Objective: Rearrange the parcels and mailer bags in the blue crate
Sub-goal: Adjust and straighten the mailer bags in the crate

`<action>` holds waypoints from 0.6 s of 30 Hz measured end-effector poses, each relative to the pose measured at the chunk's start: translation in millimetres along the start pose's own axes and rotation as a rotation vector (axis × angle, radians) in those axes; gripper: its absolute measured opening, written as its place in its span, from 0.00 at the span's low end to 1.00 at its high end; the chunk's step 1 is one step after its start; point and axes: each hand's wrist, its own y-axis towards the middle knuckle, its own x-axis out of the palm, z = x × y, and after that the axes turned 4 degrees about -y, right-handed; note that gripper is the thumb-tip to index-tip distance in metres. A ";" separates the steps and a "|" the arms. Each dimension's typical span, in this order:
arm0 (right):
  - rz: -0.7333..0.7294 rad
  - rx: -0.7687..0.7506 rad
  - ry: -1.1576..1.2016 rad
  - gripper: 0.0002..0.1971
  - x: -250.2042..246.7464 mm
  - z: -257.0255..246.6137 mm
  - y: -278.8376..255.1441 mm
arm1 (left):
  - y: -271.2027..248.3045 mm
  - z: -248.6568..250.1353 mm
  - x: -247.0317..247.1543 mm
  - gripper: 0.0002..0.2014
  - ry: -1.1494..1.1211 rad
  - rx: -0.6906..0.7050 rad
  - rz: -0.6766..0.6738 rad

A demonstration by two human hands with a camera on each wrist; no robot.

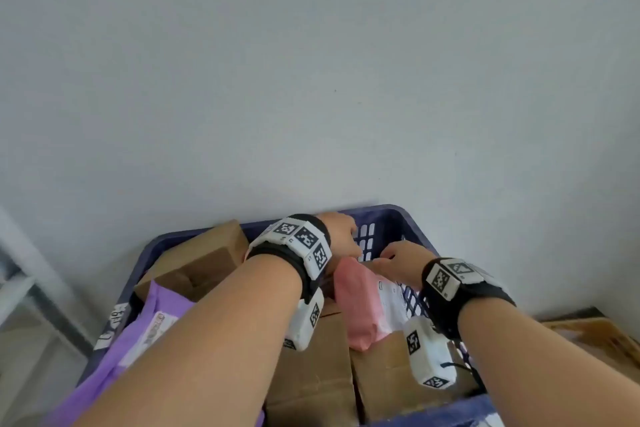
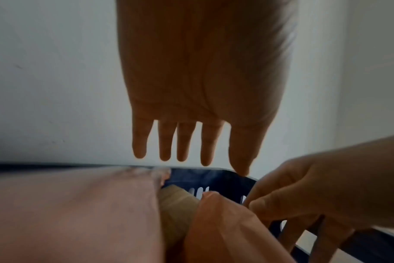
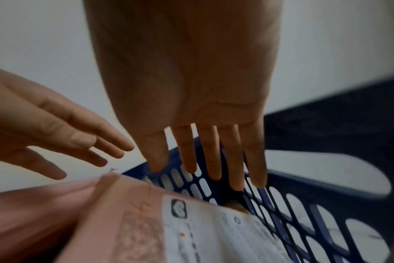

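Note:
The blue crate [image 1: 388, 215] holds several cardboard parcels [image 1: 311, 367], a purple mailer bag [image 1: 156, 322] at its left and a pink mailer bag [image 1: 360, 302] with a white label [image 3: 214, 231] at its far right. My left hand [image 1: 341, 232] hovers over the crate's far rim [image 2: 209, 176], fingers [image 2: 164, 142] straight, holding nothing. Just right of it, my right hand [image 1: 398, 260] reaches down beside the slotted wall [image 3: 281, 204], fingers [image 3: 212, 151] straight above the pink bag [image 3: 124, 222]. Its thumb is close to the bag's top edge [image 2: 225, 227]; contact cannot be told.
A pale wall rises directly behind the crate. Another cardboard box [image 1: 204, 253] stands tilted in the crate's far left corner. A wooden surface [image 1: 595, 333] lies to the right, and a metal frame [image 1: 34, 288] stands at the left.

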 end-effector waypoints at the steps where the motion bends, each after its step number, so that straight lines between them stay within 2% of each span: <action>1: -0.041 0.013 0.022 0.23 6.0 1.8 5.1 | 5.0 -1.1 2.0 0.24 0.010 -0.014 -0.056; 3: -0.132 0.058 -0.008 0.22 11.6 7.2 11.8 | 12.1 -2.6 6.2 0.30 0.055 -0.027 -0.127; 7: -0.298 0.178 0.005 0.33 16.1 13.1 11.1 | 18.8 -4.3 9.1 0.35 0.132 -0.009 -0.223; 10: -0.352 0.192 0.114 0.34 17.0 12.1 11.9 | 20.6 -4.3 6.7 0.28 0.102 0.008 -0.284; 16: -0.376 0.265 0.271 0.34 12.6 12.7 10.3 | 21.5 -3.2 7.7 0.13 0.058 0.007 -0.271; 18: -0.367 0.316 0.384 0.31 8.3 15.8 9.0 | 20.0 -4.9 8.1 0.13 0.028 -0.018 -0.278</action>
